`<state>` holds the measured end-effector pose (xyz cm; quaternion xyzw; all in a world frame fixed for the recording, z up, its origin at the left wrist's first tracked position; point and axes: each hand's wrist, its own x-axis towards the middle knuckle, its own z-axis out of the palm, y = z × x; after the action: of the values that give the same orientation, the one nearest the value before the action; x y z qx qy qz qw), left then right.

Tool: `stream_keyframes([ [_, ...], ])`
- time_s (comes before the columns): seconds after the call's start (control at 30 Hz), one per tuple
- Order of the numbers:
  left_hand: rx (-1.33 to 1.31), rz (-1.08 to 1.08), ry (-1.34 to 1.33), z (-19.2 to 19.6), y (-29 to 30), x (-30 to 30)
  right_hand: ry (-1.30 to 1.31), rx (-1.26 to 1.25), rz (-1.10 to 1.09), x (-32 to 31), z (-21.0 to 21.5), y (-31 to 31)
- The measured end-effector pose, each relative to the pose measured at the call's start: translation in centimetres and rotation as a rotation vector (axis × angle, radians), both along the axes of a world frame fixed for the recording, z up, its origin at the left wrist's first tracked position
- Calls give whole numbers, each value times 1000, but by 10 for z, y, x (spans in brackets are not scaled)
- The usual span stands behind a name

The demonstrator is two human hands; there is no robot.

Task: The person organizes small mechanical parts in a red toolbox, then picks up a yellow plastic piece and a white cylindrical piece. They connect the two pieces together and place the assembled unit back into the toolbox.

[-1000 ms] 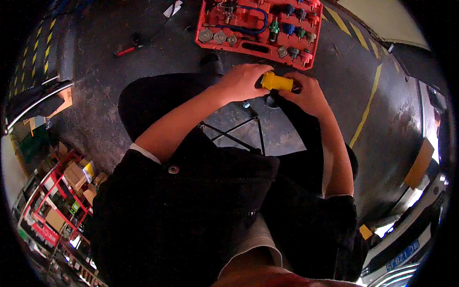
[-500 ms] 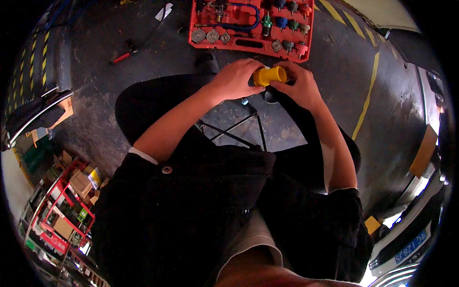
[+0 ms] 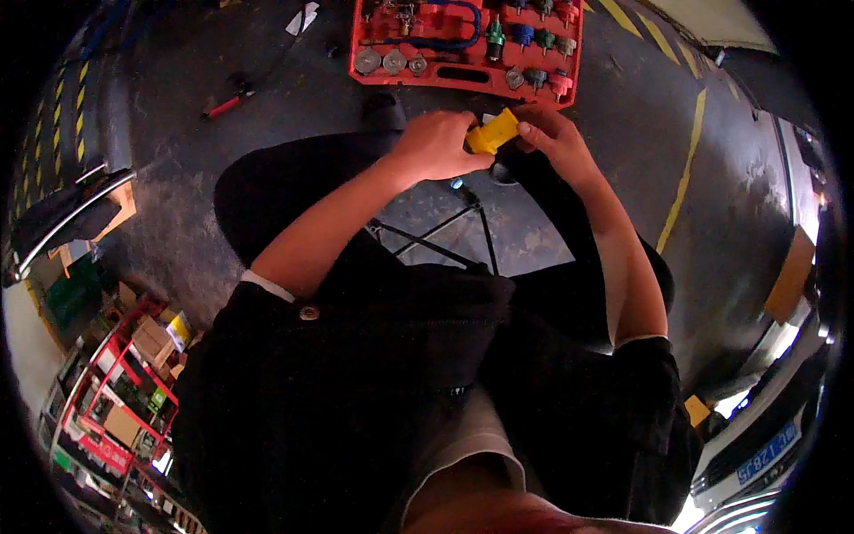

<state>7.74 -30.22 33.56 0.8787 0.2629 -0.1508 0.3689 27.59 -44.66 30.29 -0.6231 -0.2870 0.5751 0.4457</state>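
In front of me, over the gap between my bent knees, I hold a yellow plastic fitting (image 3: 495, 133), a short tube with a wider collar. My left hand (image 3: 434, 147) is closed around its left end, the fingers partly hidden behind it. At the tilted right end, my right hand (image 3: 560, 147) pinches with thumb and fingers. Just beyond my hands, an open red tool case (image 3: 500, 86) lies on the floor. Set in it are a green pump-like tool (image 3: 495, 40), several coloured caps (image 3: 523, 36), round metal caps (image 3: 394, 61) and a blue hose (image 3: 478, 27).
Below my hands stands a black folding frame (image 3: 436, 233). A red-handled tool (image 3: 222, 108) lies on the dark floor at far left. A red rack (image 3: 120, 392) with boxes is at lower left; a car's front end (image 3: 756, 445) is at lower right.
The yellow fitting has turned: its open right end, facing me before, now tilts up and away. My right hand has shifted its grip slightly. The view has moved a little.
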Motion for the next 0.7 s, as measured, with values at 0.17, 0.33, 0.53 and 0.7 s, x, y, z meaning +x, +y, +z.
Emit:
stream_keyframes([
  [0.17, -17, 83, 20, 3, 5, -3, -81, -138, 140, -5, -20, -3],
  [0.33, 148, 126, -204, 7, 6, -7, -187, -145, 245, -1, -39, -11],
  [0.53, 311, 73, -296, 7, 4, -11, -609, -165, 346, -1, -90, -28],
  [0.7, 439, 56, -211, 10, 19, -18, -447, -218, 382, -35, -103, -15],
])
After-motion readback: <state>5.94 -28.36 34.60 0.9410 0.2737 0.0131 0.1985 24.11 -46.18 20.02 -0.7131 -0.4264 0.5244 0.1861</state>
